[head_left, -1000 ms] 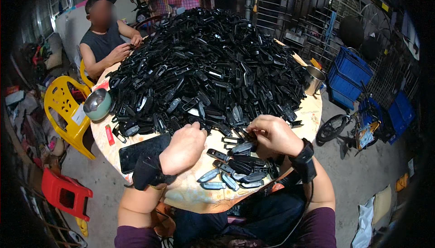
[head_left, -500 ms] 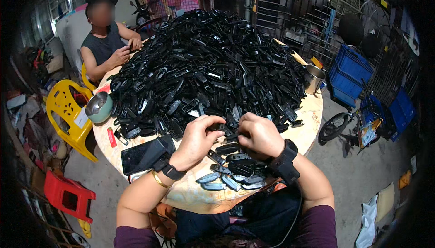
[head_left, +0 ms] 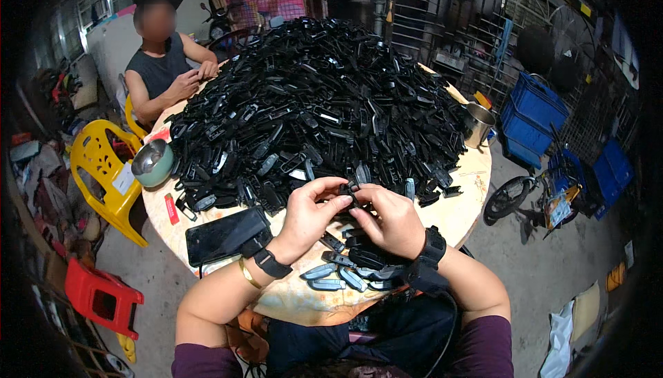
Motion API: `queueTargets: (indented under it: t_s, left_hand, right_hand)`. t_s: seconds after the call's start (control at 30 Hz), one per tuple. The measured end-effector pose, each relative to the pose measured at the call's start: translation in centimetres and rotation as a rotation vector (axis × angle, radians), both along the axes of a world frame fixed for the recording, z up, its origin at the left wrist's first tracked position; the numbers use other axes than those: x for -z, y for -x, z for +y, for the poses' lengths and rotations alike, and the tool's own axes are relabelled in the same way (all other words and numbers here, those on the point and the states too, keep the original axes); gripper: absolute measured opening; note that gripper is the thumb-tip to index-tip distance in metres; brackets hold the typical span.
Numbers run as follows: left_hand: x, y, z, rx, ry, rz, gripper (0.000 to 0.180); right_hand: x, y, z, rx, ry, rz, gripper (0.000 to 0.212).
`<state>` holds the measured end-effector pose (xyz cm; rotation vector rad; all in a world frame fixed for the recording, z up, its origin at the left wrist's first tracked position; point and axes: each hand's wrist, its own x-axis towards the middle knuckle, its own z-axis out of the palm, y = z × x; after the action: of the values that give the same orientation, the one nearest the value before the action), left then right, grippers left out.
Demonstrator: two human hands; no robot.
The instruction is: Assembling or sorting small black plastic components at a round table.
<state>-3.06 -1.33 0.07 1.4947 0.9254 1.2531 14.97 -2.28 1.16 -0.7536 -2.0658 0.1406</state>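
My left hand [head_left: 311, 209] and my right hand [head_left: 392, 222] met at the centre of the frame, just below the heap; both were closed in a pinch on one small black part [head_left: 351, 194], the left gripping it from the left side and the right from the right; my fingers covered much of it, so I could not tell its full shape.

Behind it rose the heap of black parts [head_left: 318, 115], filling the upper middle of the frame and covering most of the round table [head_left: 473, 174]; below my right hand, in the lower middle, lay a loose group of more parts, among them a few grey-blue pieces [head_left: 326, 285] near the table's front edge.

A dark phone [head_left: 219, 238] lay left of my left wrist, partly behind the black strap [head_left: 272, 265] I wore there; a small red object [head_left: 171, 208] lay farther left, below a green bowl [head_left: 164, 169]; a metal mug [head_left: 478, 129] stood at the right edge of the table; in the upper left sat a co-worker [head_left: 157, 70], hands together at the table's rim, what they held too small to tell.
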Motion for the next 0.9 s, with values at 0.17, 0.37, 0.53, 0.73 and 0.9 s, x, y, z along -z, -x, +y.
queueTargets:
  t_s: [0.17, 0.37, 0.53, 0.73, 0.9]
  left_hand:
    - [0.0, 0.5, 0.1, -0.038, -0.086, 0.073, 0.027]
    - [0.0, 0.6, 0.0, 0.002, -0.008, 0.067, 0.029]
    - [0.1, -0.2, -0.4, 0.036, 0.051, -0.042, 0.031]
    - [-0.8, 0.2, -0.5, 0.081, 0.002, -0.026, 0.03]
    - [-1.3, 0.7, -0.2, 0.207, 0.044, -0.108, 0.029]
  right_hand:
    - [-0.3, -0.1, 0.4, -0.011, 0.038, 0.137, 0.015]
    - [-0.3, 0.1, 0.1, -0.006, 0.173, 0.212, 0.025]
    - [0.4, 0.0, 0.3, 0.045, 0.04, 0.068, 0.029]
    - [-0.2, 0.1, 0.4, 0.126, 0.083, 0.086, 0.036]
    - [-0.6, -0.6, 0.6, -0.116, 0.459, 0.081, 0.033]
